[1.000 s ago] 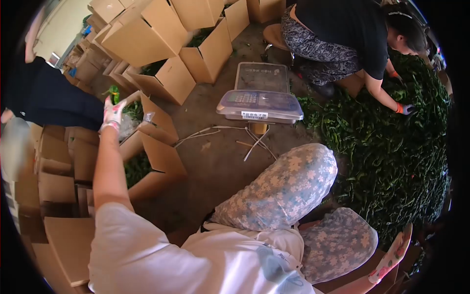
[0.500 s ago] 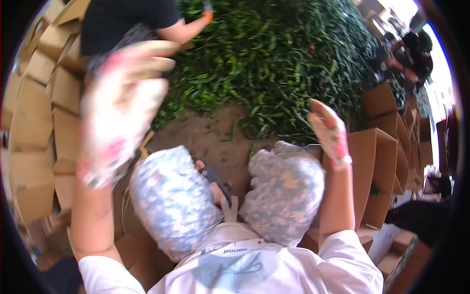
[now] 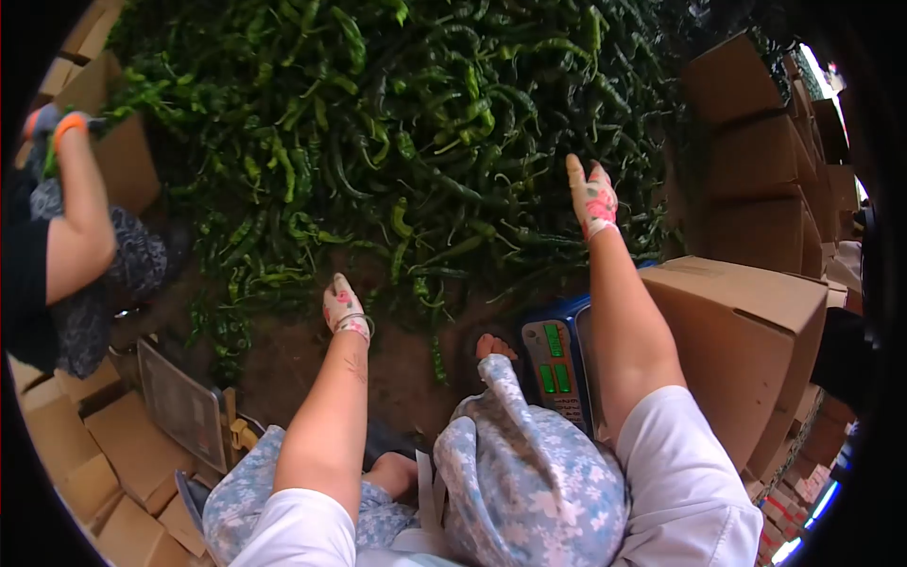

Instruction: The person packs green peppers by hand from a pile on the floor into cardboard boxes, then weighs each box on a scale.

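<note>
- While both arms reach forward, the left hand (image 3: 344, 307), in a flower-printed glove, is at the near edge of a wide heap of green peppers (image 3: 425, 180), above the bare floor (image 3: 392, 354).
- Its fingers point ahead, close together; whether they are gripping anything, I cannot tell.
- The right hand (image 3: 594, 196), gloved alike, is farther forward, over the right part of the heap, with thumb and fingers spread apart and no pepper visible between them; contact with those below is unclear.
- The peppers lie loose and tangled on the floor in front of both hands, a few straggling towards the knees.
- Beneath the right forearm sits a blue scale (image 3: 557, 369), its green digits lit, with a cardboard box (image 3: 727, 312) just to its right.
- More boxes (image 3: 761, 156) stand behind that one.
- At the left edge, another person's arm (image 3: 85, 208) is bent, an orange cuff at the wrist.
</note>
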Tool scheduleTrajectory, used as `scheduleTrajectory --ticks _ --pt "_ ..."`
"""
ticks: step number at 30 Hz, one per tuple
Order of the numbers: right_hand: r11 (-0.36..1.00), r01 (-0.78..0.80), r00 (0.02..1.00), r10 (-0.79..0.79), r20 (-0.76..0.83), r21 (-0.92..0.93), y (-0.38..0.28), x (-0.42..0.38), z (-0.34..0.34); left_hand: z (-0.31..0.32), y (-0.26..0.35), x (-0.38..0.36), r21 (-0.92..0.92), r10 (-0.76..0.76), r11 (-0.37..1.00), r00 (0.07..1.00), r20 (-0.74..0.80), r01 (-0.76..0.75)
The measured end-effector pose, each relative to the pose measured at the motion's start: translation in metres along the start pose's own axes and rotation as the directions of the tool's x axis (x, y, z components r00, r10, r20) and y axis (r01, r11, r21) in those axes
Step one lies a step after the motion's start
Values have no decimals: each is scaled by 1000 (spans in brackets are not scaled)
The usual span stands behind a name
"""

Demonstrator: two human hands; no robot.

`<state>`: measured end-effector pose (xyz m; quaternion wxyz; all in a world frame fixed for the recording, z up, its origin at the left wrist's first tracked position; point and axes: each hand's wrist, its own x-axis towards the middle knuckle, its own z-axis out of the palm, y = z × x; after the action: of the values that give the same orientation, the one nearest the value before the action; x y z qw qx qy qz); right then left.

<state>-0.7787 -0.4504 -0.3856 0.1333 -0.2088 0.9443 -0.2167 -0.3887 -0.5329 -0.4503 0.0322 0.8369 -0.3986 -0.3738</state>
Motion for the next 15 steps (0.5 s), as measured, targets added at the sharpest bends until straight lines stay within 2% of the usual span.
scheduleTrajectory --ticks 1,2,3,4,5,6,8,10,12,14,15 --pt "999 27 1000 -26 11 -39 -1 4 3 15 6 5 -323 73 945 994 84 -42" --pt "996 55 998 -54 19 -77 -4 7 8 30 15 10 -618 168 785 976 137 -48" --pt "995 42 999 -40 26 -85 -3 10 14 46 35 8 -721 190 692 973 128 -40" --pt "974 64 988 -92 124 215 -3 11 18 60 55 8 -812 214 583 970 116 -32" --pt "867 54 967 -169 191 495 -4 12 20 63 70 12 -820 85 552 968 236 152" --pt "822 -58 898 -205 389 566 -17 -2 12 48 81 -2 -848 196 461 902 384 261" --pt "653 -396 806 -89 585 646 -26 -3 -1 22 86 2 -693 233 461 678 697 554" --pt "735 -257 859 -123 496 627 -25 1 16 8 98 -2 -647 272 464 598 754 605" --pt "814 -169 846 -170 505 556 -51 -10 21 15 113 -8 -623 349 558 526 775 548" --pt "646 -254 802 -276 530 720 -52 -14 26 21 120 -19 -610 426 534 437 792 585" --pt "648 -246 805 -278 524 721 -47 -8 32 20 128 -40 -639 430 491 472 769 592"
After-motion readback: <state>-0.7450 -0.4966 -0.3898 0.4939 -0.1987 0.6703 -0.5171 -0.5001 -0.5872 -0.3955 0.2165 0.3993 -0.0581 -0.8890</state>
